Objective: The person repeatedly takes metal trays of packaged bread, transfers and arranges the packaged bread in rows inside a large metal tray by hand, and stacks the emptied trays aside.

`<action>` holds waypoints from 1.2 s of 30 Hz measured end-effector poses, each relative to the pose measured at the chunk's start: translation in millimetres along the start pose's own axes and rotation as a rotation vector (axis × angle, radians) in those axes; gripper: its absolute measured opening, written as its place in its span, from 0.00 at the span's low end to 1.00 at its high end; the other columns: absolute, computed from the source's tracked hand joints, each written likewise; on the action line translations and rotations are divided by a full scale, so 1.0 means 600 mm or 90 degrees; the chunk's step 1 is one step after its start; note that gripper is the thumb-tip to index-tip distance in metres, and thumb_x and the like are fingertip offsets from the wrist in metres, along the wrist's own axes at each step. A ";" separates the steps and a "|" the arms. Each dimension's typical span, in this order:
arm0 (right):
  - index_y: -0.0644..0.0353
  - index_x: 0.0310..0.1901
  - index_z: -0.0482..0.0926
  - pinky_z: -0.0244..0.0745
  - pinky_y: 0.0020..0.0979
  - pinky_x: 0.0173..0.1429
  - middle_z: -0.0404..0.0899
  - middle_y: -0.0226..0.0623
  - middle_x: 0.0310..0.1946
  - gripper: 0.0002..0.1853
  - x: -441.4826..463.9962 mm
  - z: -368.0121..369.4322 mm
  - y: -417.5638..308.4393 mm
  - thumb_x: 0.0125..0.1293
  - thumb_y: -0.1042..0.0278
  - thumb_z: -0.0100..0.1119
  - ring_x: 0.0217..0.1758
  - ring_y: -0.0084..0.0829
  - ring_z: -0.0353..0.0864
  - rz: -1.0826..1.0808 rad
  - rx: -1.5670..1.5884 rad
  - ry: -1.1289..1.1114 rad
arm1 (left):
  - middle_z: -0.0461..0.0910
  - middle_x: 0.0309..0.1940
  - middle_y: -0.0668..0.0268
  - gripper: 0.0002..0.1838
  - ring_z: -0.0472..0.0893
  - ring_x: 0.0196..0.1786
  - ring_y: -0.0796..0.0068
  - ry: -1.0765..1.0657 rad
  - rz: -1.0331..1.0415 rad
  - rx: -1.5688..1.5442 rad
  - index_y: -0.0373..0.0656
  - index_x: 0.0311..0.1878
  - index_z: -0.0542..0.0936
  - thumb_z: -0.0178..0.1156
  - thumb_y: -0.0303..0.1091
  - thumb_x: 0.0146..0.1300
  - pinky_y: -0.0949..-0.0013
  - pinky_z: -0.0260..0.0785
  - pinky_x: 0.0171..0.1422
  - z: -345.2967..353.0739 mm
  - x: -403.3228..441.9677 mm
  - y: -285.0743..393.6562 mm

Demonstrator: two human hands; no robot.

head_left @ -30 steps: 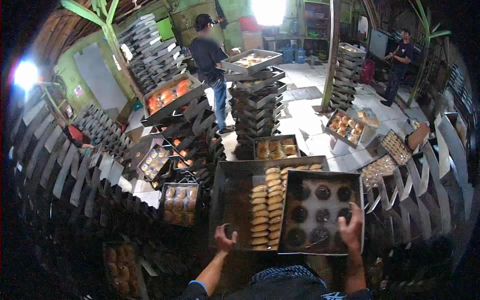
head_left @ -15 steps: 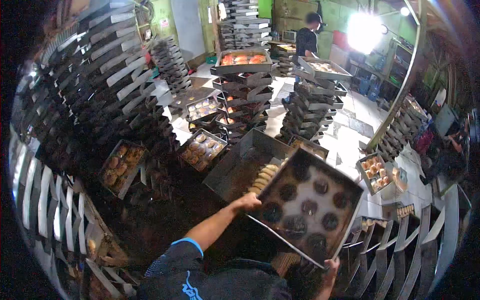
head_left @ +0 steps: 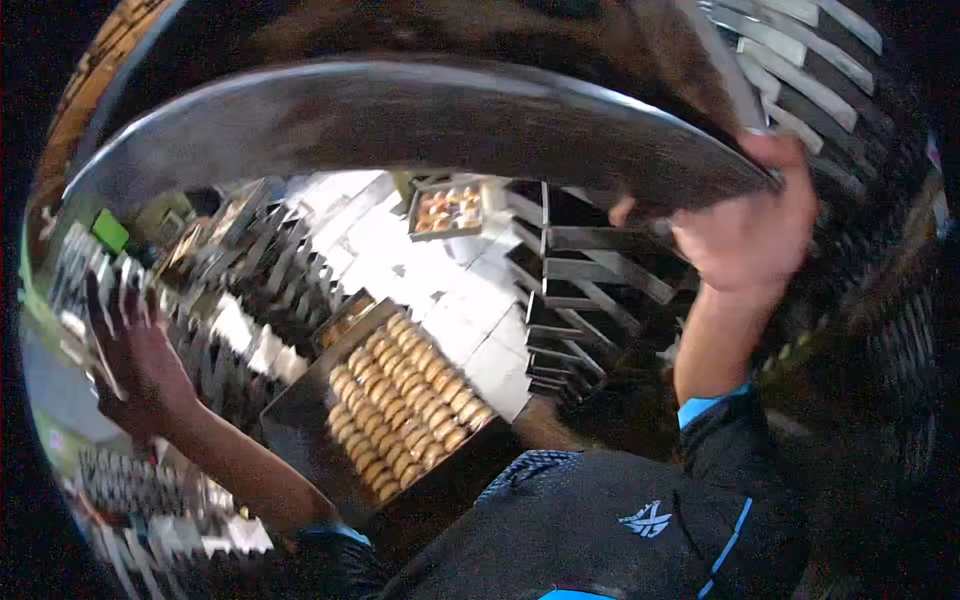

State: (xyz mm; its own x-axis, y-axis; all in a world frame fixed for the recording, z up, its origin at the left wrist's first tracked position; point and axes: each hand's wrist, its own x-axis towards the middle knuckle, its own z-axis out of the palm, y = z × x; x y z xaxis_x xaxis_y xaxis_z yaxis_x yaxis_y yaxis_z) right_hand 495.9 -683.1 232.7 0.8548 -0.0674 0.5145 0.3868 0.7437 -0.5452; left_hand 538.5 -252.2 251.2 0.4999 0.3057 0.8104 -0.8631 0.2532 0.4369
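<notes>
A large metal tray is raised close to the camera and fills the top of the view, its near wall curved by the lens. My right hand grips the tray's right corner, with the thumb near the rim. At the left, my left hand is lifted with its fingers spread, a little below the tray's left end and apart from it; it is blurred. Between my arms lies a deep tray with rows of small golden breads in its right part. What the raised tray holds is hidden.
Beyond the breads, another tray of baked pieces stands over the pale tiled floor. Stacks of crossed metal trays rise at the right, the upper right and the left.
The view has turned. The tray that both hands held low in front of me is now high near the camera. My left hand has let go, and my right hand still holds a corner.
</notes>
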 end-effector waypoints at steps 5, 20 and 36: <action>0.59 0.59 0.66 0.70 0.66 0.44 0.70 0.47 0.56 0.27 -0.051 -0.051 -0.105 0.59 0.56 0.44 0.55 0.53 0.72 -0.070 -0.133 -0.041 | 0.65 0.57 0.53 0.47 0.71 0.50 0.63 -0.172 0.020 0.179 0.29 0.61 0.61 0.64 0.55 0.45 0.62 0.62 0.55 0.025 -0.105 -0.064; 0.59 0.68 0.22 0.34 0.46 0.75 0.31 0.58 0.69 0.57 0.238 -0.050 0.160 0.54 0.53 0.61 0.73 0.53 0.36 -0.386 -0.694 0.645 | 0.66 0.49 0.58 0.34 0.71 0.46 0.67 -0.127 -0.073 0.405 0.33 0.54 0.68 0.64 0.46 0.48 0.64 0.64 0.51 -0.055 -0.232 -0.044; 0.61 0.62 0.42 0.46 0.34 0.63 0.49 0.50 0.58 0.41 -0.216 0.072 0.691 0.58 0.52 0.56 0.61 0.38 0.50 0.141 -0.799 -0.307 | 0.69 0.56 0.47 0.27 0.70 0.56 0.55 1.390 -0.557 0.156 0.38 0.55 0.71 0.51 0.47 0.57 0.50 0.62 0.56 -0.703 -1.291 0.417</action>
State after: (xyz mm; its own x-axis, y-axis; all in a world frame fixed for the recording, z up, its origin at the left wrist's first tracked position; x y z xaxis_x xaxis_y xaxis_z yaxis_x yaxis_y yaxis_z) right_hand 530.5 -337.2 -31.7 0.8350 0.4021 0.3758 0.5309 -0.4090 -0.7422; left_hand -34.6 -38.4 -432.0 -0.2146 0.4175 -0.8830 -0.3964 0.7890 0.4694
